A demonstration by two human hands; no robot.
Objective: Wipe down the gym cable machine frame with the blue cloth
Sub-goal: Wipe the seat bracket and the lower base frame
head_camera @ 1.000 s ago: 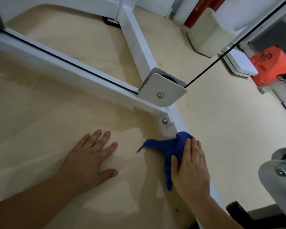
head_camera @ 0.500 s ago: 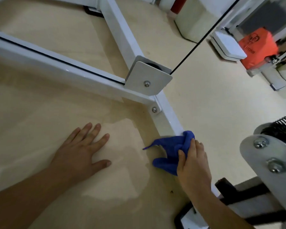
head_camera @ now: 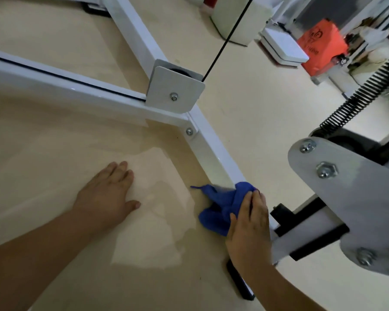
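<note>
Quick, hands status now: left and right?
Left hand: open, flat on the floor, holding nothing.
Right hand: open, pressing the blue cloth onto the white frame bar.

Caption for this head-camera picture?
Right hand presses blue cloth against white frame bar; left hand rests flat on floor.

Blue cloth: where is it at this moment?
In the head view, lower right of centre, the crumpled blue cloth is draped over the white metal frame bar under the right hand, below the bolted corner joint.
</note>
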